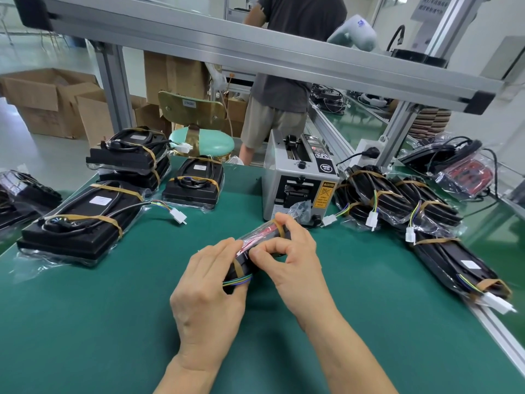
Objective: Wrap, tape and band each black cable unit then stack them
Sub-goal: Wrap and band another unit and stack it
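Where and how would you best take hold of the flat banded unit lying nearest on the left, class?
Probably across its narrow width at the middle, coming from above, fingers on the two long edges. The unit lies flat on the mat, long and slim, so its long edges are open. Avoid lifting by the loose connector or the bands.

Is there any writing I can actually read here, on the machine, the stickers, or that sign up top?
No text reads clearly.
Tape dispenser, yellow warning label: print too blurred.
Its round black sticker: unreadable.
White labels on the banded cable units, e.g.: too small.
Chair back tag: digits blurred.
Wall sign, top right: characters too blurred.
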The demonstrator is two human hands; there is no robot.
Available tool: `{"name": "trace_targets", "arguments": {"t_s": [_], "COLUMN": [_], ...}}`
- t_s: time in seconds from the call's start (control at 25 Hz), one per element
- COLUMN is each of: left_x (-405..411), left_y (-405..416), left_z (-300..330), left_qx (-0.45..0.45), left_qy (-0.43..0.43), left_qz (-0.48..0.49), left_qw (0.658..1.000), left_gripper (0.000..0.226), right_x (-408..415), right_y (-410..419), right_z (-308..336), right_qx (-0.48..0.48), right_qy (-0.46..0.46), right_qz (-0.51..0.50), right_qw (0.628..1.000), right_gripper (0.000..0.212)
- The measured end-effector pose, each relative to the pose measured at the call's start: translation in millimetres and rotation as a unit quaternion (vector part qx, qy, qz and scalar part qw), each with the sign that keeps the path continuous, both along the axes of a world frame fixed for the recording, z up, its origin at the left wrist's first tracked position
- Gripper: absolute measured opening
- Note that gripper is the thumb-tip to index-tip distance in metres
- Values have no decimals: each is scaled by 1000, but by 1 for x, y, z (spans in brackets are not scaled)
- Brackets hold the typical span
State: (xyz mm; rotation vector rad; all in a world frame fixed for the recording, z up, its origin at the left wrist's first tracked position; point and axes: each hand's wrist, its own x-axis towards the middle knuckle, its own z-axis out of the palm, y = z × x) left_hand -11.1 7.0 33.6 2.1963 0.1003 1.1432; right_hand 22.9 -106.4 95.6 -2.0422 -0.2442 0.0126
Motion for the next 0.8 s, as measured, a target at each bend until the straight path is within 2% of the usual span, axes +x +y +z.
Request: {"name": "trace_targets", "arguments": {"t_s": [0.24,0.52,0.64,0.72,0.8], "left_x": [0,0,-1,-1,-1], "left_y": [0,-2,-2,-2,-2], "left_z": [0,-1,-1,0,0], "left_qx": [-1,0,1,2,1], "left_qy": [-14,-18,-9,-8,-15], "left_qz": [4,8,10,12,14], "left_qw": [1000,1000,1000,1000,1000], "left_gripper": [38,42,50,51,47], "right_x": [-1,-4,-5,-4,-5], "right_y": [3,7,10,8,9], "right_z": [-1,-7,-10,-11,-12], "right_qx": [-47,-57,9,115,139], "right_qy": [-18,-38,-52,-35,-13], "right_qz": [-28,-54,-80,-94,-97], "right_qw": [998,996,995,988,985], "right_gripper": [18,19,9,30,40]}}
